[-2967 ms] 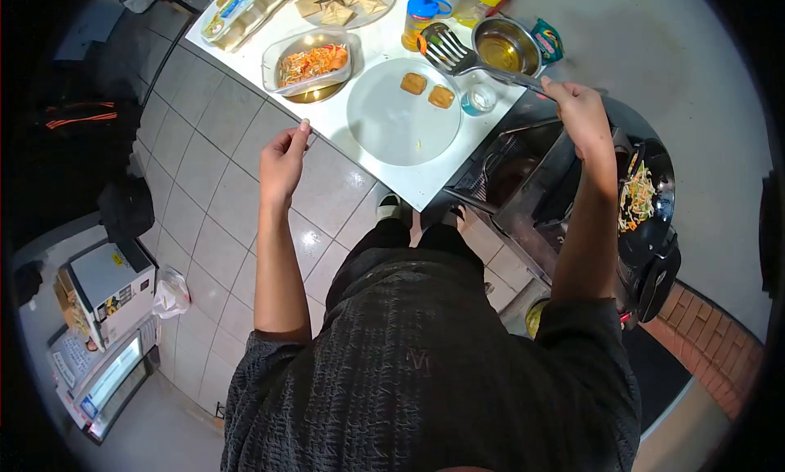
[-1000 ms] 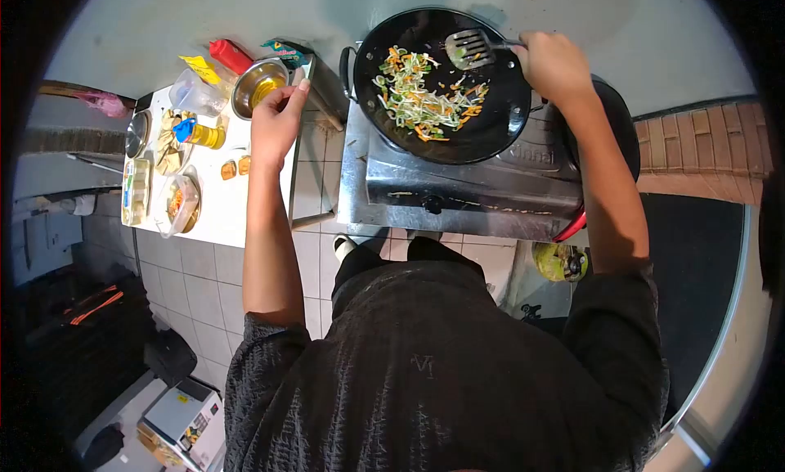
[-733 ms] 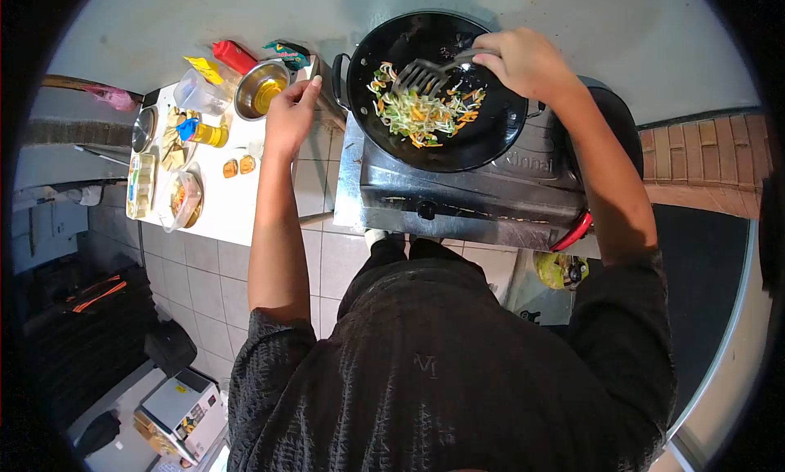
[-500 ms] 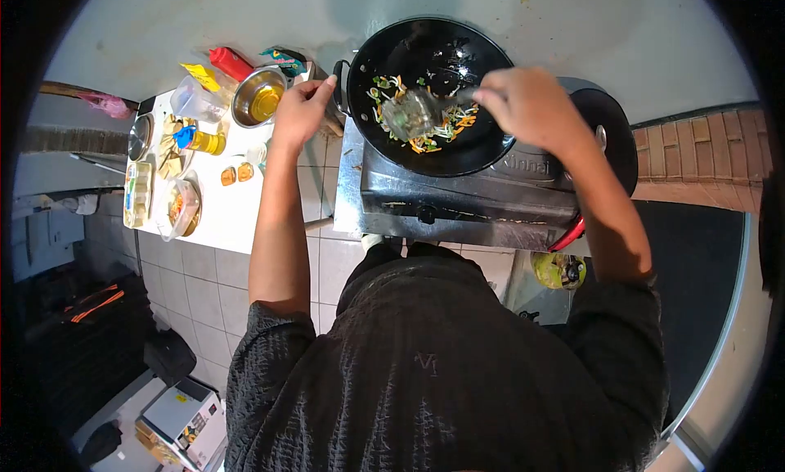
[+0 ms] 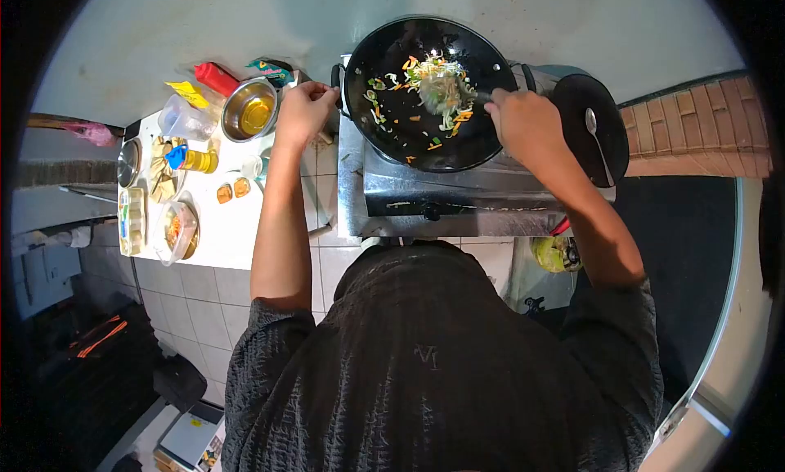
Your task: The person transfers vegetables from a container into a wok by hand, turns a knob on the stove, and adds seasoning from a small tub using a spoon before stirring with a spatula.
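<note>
Our right hand works a spatula in a wok of shredded vegetables.

The right hand grips the spatula's handle, its blurred head amid the vegetables in the wok, on the stove; our left hand has fingers drawn in at the wok's left handle, though we cannot tell whether they grip it. To turn them well, we would slide the edge low beneath the heap, fold gently inward, gather stray shreds and keep fingers off the likely hot rim. We count one wok, one spatula and one spoon; the shreds are too many to count. On the bench: two browned pieces, one steel bowl, one blue-capped bottle.
</note>
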`<action>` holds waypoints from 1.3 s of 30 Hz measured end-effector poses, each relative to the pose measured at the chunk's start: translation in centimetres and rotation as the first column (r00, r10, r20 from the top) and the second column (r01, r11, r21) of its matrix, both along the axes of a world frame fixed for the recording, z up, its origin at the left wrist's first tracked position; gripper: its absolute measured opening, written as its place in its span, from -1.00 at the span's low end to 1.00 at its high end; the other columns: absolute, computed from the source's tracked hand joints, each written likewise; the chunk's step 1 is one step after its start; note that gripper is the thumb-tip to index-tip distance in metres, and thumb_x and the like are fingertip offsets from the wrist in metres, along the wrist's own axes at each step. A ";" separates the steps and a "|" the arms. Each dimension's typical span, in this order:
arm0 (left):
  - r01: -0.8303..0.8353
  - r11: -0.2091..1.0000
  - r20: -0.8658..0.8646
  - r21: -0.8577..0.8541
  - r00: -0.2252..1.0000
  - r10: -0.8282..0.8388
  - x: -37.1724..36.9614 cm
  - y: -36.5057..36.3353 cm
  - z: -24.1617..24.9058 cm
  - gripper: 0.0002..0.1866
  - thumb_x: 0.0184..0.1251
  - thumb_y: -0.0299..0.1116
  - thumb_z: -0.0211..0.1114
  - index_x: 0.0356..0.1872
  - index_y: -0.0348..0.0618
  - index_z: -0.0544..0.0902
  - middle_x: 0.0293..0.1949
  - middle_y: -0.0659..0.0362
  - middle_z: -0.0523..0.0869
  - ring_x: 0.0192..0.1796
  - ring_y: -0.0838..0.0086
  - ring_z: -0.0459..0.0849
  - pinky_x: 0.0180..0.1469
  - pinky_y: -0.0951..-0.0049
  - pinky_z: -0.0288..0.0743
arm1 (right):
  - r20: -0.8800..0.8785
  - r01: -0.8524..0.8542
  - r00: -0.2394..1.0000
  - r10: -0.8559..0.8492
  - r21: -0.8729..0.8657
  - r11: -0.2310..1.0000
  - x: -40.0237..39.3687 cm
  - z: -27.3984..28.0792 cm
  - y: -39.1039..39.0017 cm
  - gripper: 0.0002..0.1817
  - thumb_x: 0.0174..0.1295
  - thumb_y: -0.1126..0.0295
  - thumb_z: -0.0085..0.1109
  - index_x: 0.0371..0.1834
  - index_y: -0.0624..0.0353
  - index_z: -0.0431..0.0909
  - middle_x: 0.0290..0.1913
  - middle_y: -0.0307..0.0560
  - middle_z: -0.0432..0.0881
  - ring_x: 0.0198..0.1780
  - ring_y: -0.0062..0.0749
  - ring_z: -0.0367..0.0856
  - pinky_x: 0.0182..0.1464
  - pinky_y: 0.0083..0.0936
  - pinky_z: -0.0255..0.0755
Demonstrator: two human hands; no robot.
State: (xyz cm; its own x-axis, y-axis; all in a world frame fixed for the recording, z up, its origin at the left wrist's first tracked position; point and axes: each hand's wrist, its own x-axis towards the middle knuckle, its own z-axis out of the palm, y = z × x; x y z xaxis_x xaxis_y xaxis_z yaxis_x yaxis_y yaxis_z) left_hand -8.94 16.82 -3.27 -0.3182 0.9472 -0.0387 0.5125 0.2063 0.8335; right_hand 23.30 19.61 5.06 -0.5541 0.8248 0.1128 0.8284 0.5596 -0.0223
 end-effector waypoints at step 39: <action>-0.049 0.998 0.133 0.047 0.990 0.042 1.3 -1.2 0.4 -0.74 0.22 -0.30 0.31 -0.37 -0.37 0.63 -0.54 0.24 0.63 -0.49 0.66 0.47 -0.39 0.59 0.35 | -0.091 0.091 0.993 -0.078 0.137 0.986 0.7 2.3 -0.3 -0.76 0.25 0.21 0.08 -0.41 0.15 0.53 -0.50 0.10 0.61 -0.40 0.06 0.62 -0.36 -0.13 0.49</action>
State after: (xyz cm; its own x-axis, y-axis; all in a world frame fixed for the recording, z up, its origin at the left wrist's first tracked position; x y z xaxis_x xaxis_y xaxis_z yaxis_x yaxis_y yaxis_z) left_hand -7.62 15.61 -2.85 -0.3565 0.9336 -0.0360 0.3881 0.1831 0.9033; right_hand 23.98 19.35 7.31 -0.4666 0.8407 0.2748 0.8714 0.4902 -0.0202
